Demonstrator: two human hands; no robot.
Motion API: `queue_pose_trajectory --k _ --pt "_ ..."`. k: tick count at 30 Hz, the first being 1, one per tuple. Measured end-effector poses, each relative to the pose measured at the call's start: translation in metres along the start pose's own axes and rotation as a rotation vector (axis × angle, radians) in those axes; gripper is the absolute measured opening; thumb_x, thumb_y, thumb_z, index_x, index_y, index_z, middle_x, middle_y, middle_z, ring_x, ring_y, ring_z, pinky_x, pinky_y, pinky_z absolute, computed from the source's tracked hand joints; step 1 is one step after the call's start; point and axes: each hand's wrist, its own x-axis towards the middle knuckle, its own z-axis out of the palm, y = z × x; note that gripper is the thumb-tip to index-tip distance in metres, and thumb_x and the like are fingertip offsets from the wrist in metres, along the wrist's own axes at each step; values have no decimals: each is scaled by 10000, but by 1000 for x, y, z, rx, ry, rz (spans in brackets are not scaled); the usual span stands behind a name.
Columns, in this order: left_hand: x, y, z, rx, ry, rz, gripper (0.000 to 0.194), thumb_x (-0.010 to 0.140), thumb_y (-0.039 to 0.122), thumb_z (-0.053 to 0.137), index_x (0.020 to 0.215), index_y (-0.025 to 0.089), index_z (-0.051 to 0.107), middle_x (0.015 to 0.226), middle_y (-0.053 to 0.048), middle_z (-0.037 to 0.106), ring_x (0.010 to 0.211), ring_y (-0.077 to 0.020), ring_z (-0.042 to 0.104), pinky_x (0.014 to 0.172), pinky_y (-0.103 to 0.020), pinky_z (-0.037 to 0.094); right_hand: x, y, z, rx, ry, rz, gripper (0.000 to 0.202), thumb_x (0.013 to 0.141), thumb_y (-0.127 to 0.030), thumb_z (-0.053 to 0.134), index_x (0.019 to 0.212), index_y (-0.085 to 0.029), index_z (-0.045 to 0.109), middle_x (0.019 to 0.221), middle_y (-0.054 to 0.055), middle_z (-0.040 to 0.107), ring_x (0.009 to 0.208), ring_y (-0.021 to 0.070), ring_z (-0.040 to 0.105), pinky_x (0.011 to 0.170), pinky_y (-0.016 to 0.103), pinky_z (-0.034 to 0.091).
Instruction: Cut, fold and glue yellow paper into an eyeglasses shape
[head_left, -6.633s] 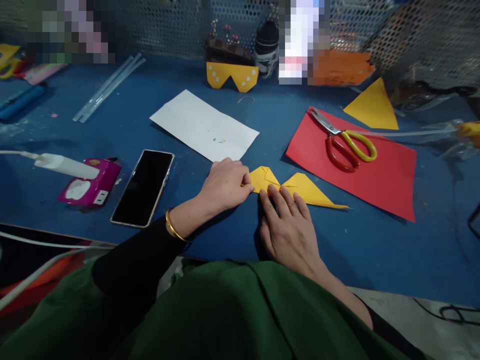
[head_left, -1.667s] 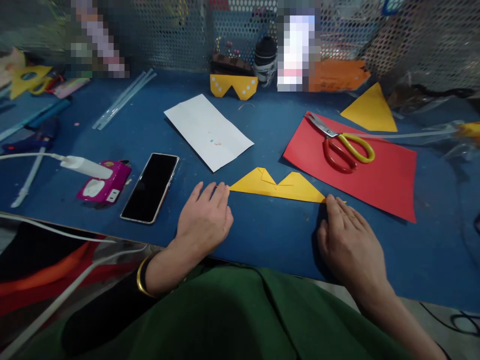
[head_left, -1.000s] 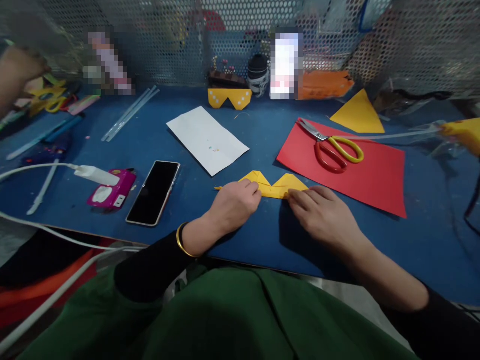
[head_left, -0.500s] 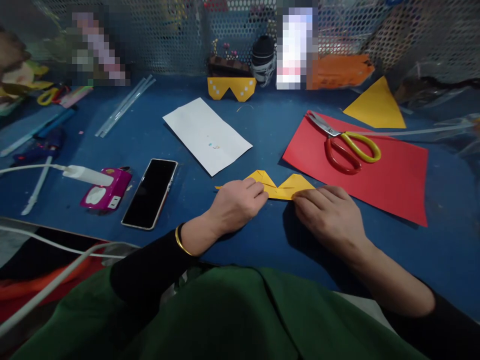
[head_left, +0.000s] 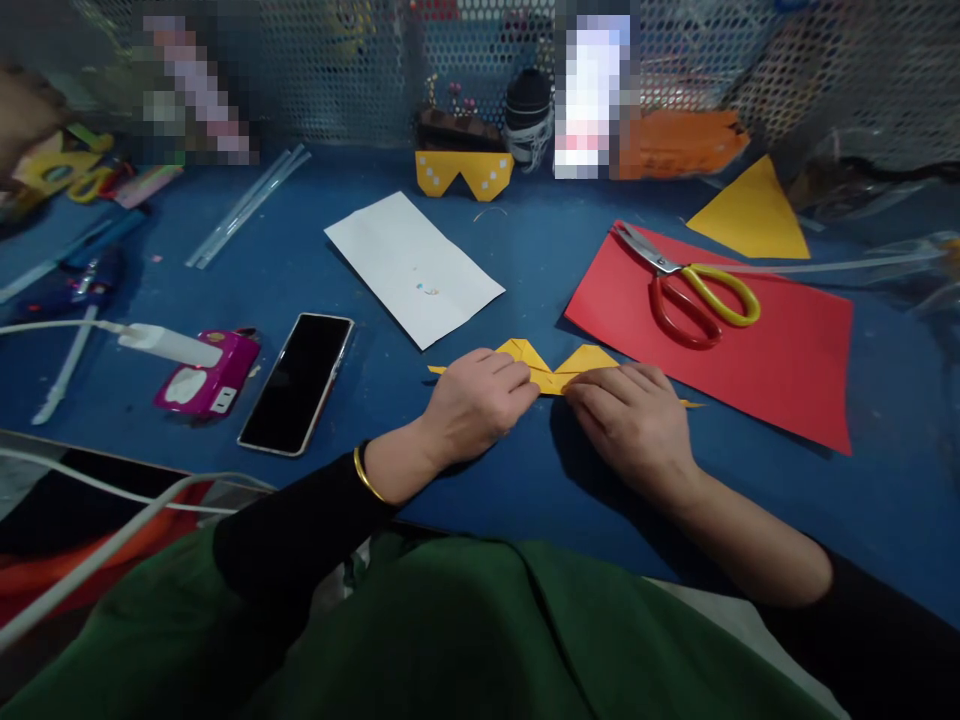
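Observation:
A folded yellow paper [head_left: 552,380] with two raised peaks lies across the blue table in front of me. My left hand [head_left: 484,402] is closed on its left part, fingertips pressing near the lower edge. Over its right part, my right hand [head_left: 630,415] pinches the same lower edge close to the middle. Thin yellow tips stick out beyond both hands. The parts under my fingers are hidden.
Scissors [head_left: 679,290] lie on red paper [head_left: 787,370] at right. White paper [head_left: 412,270] and a phone [head_left: 298,385] lie left of centre, a pink socket block [head_left: 210,375] further left. Yellow cut-out [head_left: 465,172] and yellow triangle [head_left: 759,215] sit further back.
My right hand has moved left along the yellow paper, towards my left hand, and the paper's right tip now shows. My left hand has hardly moved.

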Motion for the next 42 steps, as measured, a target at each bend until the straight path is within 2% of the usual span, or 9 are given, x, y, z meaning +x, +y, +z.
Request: queue_pose_trajectory --k 6,16,19,24,27,30,35,39,42 --pt "2 0 7 -185 -24 -159 274 1005 291 528 827 191 710 800 -25 664 775 -181 552 672 -330 360 -1 2 2 149 -56 154 163 959 -201 563 883 -185 706 916 44 735 812 184 636 756 341 394" --pt "17 -7 5 -355 -209 -419 250 949 384 633 797 208 725 818 -14 696 808 -191 551 751 -358 339 15 2 2 322 -231 561 125 852 -198 617 759 -209 699 804 38 707 757 200 643 700 342 409" --pt "19 -9 4 -348 -257 -432 289 953 406 623 766 207 720 807 -9 700 797 -186 549 749 -356 337 18 1 1 288 -268 573 137 836 -179 597 728 -211 675 821 40 728 774 217 656 706 356 402" --pt "20 -10 4 -320 -214 -437 360 955 437 600 703 196 691 759 -16 677 770 -188 534 723 -363 330 21 3 -1 322 -273 601 111 820 -191 591 738 -230 654 786 29 741 711 211 657 688 362 407" --pt "23 -9 3 -305 -242 -472 310 913 394 652 674 196 675 723 -15 655 767 -205 530 708 -367 330 25 4 -4 355 -293 694 41 783 -204 652 790 -237 630 745 11 734 664 205 654 653 349 406" --pt "27 -8 2 -283 -276 -503 267 869 352 693 657 195 657 692 -18 629 746 -214 519 689 -364 328 29 5 -5 332 -320 769 148 747 -211 714 824 -237 590 755 3 735 687 219 671 647 347 404" --pt "28 -7 2 -238 -305 -525 244 860 341 698 672 197 636 704 -19 609 743 -222 513 686 -367 337 31 7 -5 305 -352 731 171 744 -203 713 808 -238 558 761 5 736 692 226 678 638 348 401" --pt "23 -4 3 -175 -240 -472 230 903 339 656 734 184 631 769 -37 627 785 -234 529 702 -382 358 30 9 -4 308 -339 733 217 737 -233 733 835 -237 539 767 18 740 698 243 683 622 352 401" --pt "17 0 3 -151 -130 -322 171 968 269 568 855 178 659 863 -50 664 863 -236 553 736 -381 386 30 10 -3 313 -356 765 258 721 -249 762 843 -237 535 787 17 741 723 251 689 628 354 410"
